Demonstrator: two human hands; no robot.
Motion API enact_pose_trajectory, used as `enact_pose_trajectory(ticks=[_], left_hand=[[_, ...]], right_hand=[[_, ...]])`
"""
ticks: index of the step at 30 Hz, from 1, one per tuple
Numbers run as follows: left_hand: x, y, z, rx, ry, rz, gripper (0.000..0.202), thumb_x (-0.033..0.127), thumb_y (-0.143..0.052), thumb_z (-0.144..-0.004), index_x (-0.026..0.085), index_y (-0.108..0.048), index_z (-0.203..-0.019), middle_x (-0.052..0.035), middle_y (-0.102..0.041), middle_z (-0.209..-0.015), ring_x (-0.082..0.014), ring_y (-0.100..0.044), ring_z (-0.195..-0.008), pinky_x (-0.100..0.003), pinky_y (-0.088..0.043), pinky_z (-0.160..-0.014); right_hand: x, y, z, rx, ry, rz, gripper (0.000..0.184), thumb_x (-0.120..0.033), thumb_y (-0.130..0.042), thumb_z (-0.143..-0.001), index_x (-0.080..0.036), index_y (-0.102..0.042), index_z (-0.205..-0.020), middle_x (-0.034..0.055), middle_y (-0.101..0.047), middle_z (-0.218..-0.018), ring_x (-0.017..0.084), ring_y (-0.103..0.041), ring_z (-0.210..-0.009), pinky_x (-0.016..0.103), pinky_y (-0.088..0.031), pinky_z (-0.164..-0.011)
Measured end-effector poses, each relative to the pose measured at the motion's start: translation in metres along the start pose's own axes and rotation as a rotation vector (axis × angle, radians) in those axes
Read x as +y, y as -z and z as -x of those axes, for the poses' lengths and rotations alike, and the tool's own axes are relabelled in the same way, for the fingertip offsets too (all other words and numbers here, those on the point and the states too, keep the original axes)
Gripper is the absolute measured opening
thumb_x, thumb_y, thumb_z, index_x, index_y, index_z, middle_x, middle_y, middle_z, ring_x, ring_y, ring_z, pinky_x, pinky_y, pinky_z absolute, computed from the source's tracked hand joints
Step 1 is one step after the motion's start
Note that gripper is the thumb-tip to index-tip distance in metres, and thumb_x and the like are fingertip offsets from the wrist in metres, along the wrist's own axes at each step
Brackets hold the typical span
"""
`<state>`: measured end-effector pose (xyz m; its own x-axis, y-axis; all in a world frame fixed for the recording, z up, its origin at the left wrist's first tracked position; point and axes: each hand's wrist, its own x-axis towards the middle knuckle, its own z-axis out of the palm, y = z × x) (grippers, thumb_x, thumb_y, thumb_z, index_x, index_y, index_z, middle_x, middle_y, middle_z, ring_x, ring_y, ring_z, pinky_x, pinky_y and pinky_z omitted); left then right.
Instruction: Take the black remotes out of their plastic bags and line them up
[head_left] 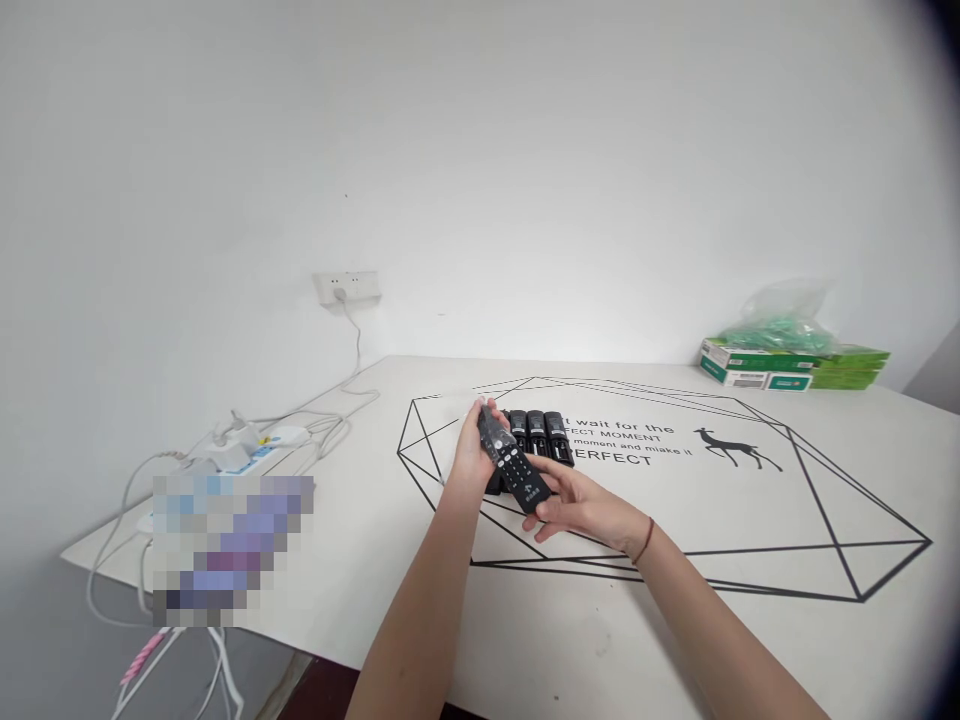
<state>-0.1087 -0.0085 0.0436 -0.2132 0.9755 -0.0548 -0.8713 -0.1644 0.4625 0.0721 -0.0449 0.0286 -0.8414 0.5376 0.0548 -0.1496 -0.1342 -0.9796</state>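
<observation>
A black remote control [517,472] is held slanted above the white table, its buttons facing up. What looks like clear plastic film covers its far end. My left hand [474,446] is closed around that far end. At the near end, my right hand [581,505] grips the remote between thumb and fingers. Just behind my hands, several more black remotes [556,432] lie side by side on the table, with their battery compartments showing. The leftmost ones are partly hidden by my hands and the held remote.
A power strip [255,452] with plugs and tangled cables lies at the table's left edge, beside a blurred-out patch. Green and white boxes [757,365] with a clear plastic bag [784,315] on top stand at the back right. A wall socket [349,288] has a cable plugged in.
</observation>
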Motion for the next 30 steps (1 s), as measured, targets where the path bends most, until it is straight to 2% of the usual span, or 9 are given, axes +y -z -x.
enact_pose_trajectory(ticks=[3,6,10,12,17,19,23,26,30], left_hand=[[-0.018,-0.005,0.007,-0.039,0.040,-0.075,0.015,0.030,-0.061,-0.079,0.017,-0.055,-0.082,0.0016,-0.057,-0.066,-0.0063,-0.053,-0.053,-0.019,-0.046,-0.054],[-0.043,-0.009,0.015,-0.105,0.082,-0.200,0.022,0.033,-0.065,-0.076,0.017,-0.055,-0.086,0.0009,-0.058,-0.071,-0.0073,-0.054,-0.054,-0.021,-0.047,-0.055],[-0.066,-0.008,0.024,-0.195,0.152,-0.394,0.031,0.040,-0.065,-0.074,0.018,-0.056,-0.094,-0.0019,-0.060,-0.074,-0.0113,-0.058,-0.060,-0.023,-0.047,-0.056],[-0.070,-0.007,0.027,-0.223,0.161,-0.459,0.036,0.041,-0.066,-0.073,0.021,-0.056,-0.101,-0.0024,-0.061,-0.078,-0.0127,-0.060,-0.064,-0.024,-0.047,-0.058],[-0.063,-0.005,0.026,-0.334,0.216,-0.621,0.046,0.045,-0.063,-0.075,0.024,-0.052,-0.114,-0.0033,-0.063,-0.077,-0.0157,-0.063,-0.070,-0.028,-0.049,-0.064],[-0.058,-0.003,0.025,-0.367,0.246,-0.672,0.049,0.046,-0.063,-0.074,0.023,-0.051,-0.116,-0.0067,-0.064,-0.084,-0.0190,-0.064,-0.077,-0.031,-0.049,-0.067],[-0.050,0.000,0.024,-0.428,0.243,-0.706,0.048,0.045,-0.062,-0.076,0.022,-0.052,-0.116,-0.0128,-0.063,-0.101,-0.0235,-0.063,-0.091,-0.036,-0.048,-0.075],[-0.047,0.000,0.025,-0.496,0.241,-0.722,0.046,0.042,-0.062,-0.077,0.022,-0.053,-0.118,-0.0145,-0.062,-0.108,-0.0249,-0.060,-0.099,-0.038,-0.047,-0.081],[-0.044,-0.001,0.027,-0.569,0.271,-0.767,0.050,0.029,-0.072,-0.070,0.022,-0.055,-0.117,-0.0168,-0.061,-0.112,-0.0283,-0.056,-0.107,-0.039,-0.045,-0.083]], right_hand=[[0.008,0.005,-0.008,0.306,0.129,0.193,0.070,-0.031,-0.065,-0.073,-0.028,-0.029,-0.133,0.0099,-0.046,-0.119,0.013,-0.061,-0.073,0.035,-0.054,-0.068],[0.013,0.011,-0.013,0.539,0.268,0.429,0.066,-0.032,-0.062,-0.075,-0.027,-0.031,-0.132,0.0106,-0.043,-0.125,0.015,-0.058,-0.081,0.034,-0.053,-0.069],[0.013,0.015,-0.013,0.651,0.433,0.678,0.051,-0.028,-0.054,-0.079,-0.024,-0.041,-0.128,0.0102,-0.045,-0.128,0.023,-0.049,-0.107,0.039,-0.047,-0.085],[0.013,0.017,-0.012,0.683,0.467,0.732,0.046,-0.027,-0.051,-0.080,-0.023,-0.044,-0.126,0.0096,-0.047,-0.127,0.024,-0.048,-0.110,0.040,-0.044,-0.090],[0.007,0.024,-0.007,0.714,0.397,0.734,0.045,-0.025,-0.053,-0.078,-0.026,-0.049,-0.123,0.0063,-0.056,-0.118,0.020,-0.056,-0.088,0.038,-0.047,-0.082],[0.001,0.027,-0.002,0.617,0.368,0.702,0.049,-0.023,-0.056,-0.075,-0.026,-0.050,-0.123,0.0058,-0.056,-0.118,0.020,-0.056,-0.088,0.037,-0.047,-0.082],[-0.011,0.030,0.007,0.374,0.252,0.515,0.052,-0.028,-0.054,-0.079,-0.027,-0.044,-0.130,0.0054,-0.056,-0.120,0.021,-0.053,-0.105,0.038,-0.044,-0.092],[-0.011,0.034,0.008,0.410,0.231,0.433,0.051,-0.033,-0.051,-0.083,-0.028,-0.041,-0.133,0.0049,-0.056,-0.120,0.019,-0.053,-0.108,0.038,-0.042,-0.094],[-0.009,0.041,0.007,0.424,0.237,0.509,0.054,-0.028,-0.054,-0.080,-0.027,-0.042,-0.133,0.0038,-0.061,-0.105,0.018,-0.058,-0.094,0.039,-0.047,-0.087]])
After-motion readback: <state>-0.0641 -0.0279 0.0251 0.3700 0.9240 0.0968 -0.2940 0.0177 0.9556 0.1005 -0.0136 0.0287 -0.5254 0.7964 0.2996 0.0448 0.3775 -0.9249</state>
